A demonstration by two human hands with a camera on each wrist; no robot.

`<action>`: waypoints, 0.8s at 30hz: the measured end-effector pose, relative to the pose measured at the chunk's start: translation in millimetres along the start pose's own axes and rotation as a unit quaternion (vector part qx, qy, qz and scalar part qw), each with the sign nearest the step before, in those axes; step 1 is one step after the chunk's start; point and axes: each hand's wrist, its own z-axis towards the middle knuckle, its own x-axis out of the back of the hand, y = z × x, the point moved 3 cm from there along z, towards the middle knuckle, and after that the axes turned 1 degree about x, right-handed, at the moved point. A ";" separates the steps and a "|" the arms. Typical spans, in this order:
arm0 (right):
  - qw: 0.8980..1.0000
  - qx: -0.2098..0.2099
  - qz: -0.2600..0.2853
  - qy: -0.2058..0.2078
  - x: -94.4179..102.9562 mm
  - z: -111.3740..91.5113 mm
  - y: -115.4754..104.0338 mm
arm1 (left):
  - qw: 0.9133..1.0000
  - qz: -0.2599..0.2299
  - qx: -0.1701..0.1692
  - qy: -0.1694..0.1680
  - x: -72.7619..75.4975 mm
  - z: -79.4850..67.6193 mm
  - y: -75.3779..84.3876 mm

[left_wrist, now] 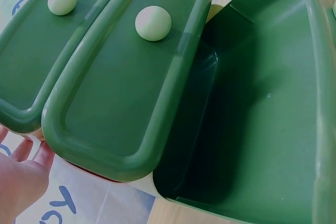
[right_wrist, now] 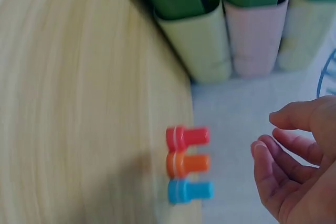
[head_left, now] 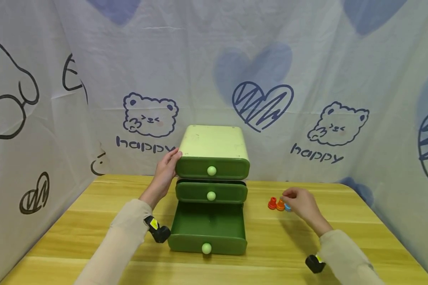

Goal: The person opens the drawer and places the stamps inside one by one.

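A small chest of drawers (head_left: 214,142) with a pale yellow-green top and green drawer fronts stands on the table. Its bottom drawer (head_left: 208,223) is pulled far out and the middle drawer (head_left: 192,192) sticks out slightly. My left hand (head_left: 165,174) rests against the chest's left side near the top, fingers fairly straight. To the right of the chest, a red toy stamp (right_wrist: 188,137), an orange one (right_wrist: 188,164) and a blue one (right_wrist: 190,190) stand in a row. My right hand (head_left: 303,204) hovers just over them, fingers loosely bent, with nothing between thumb and fingers.
The wooden table (head_left: 135,253) reaches back to a white cloth (head_left: 207,59) printed with bears and hearts. Round pale knobs, such as the bottom drawer's knob (head_left: 206,248), stick out at the front.
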 end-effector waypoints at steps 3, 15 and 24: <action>1.000 -0.004 -0.006 0.014 2.3 5.9 15.1 | 1.000 0.001 -0.002 0.000 -0.1 -0.1 0.1; 0.999 -0.042 0.014 0.024 -0.7 21.2 52.3 | 1.000 0.002 0.000 0.007 0.2 -0.1 -0.6; 0.993 -0.093 0.071 -0.013 -9.4 24.0 72.1 | 1.000 -0.006 0.004 0.008 1.4 2.0 -2.7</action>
